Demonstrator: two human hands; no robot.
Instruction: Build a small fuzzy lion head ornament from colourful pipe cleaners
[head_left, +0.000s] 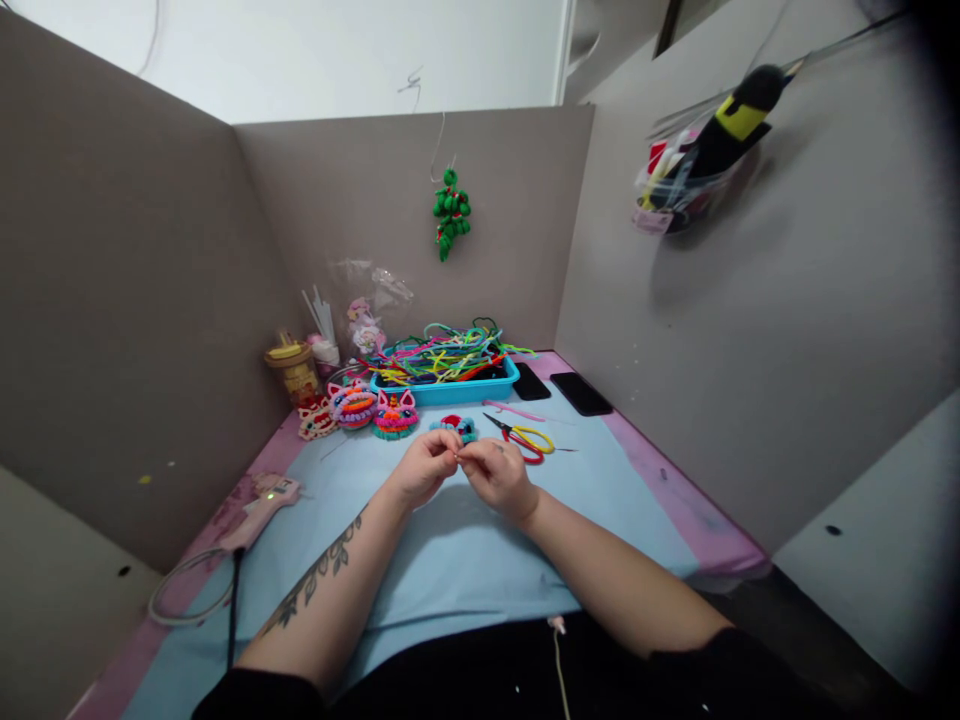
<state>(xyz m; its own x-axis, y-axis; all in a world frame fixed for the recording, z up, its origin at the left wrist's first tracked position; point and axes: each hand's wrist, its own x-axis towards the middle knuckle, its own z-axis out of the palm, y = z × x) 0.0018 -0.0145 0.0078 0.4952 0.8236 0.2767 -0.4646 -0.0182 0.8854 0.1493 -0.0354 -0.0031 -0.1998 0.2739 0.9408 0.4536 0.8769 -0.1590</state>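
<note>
My left hand (422, 466) and my right hand (496, 473) meet over the middle of the light blue mat (450, 560), fingers pinched together on a tiny piece between them that is too small to name. Just beyond my fingertips lies a small blue and red pipe-cleaner piece (457, 426). Scissors with red and yellow handles (525, 438) lie to the right of my right hand. Two finished fuzzy pink figures (373, 408) stand behind my left hand.
A blue tray (450, 388) heaped with coloured pipe cleaners sits at the back. Two dark phones (579, 393) lie at the back right. A pink glue gun (259, 508) with its cord rests at the left. Grey partition walls enclose the desk; a green ornament (451, 213) hangs on the back one.
</note>
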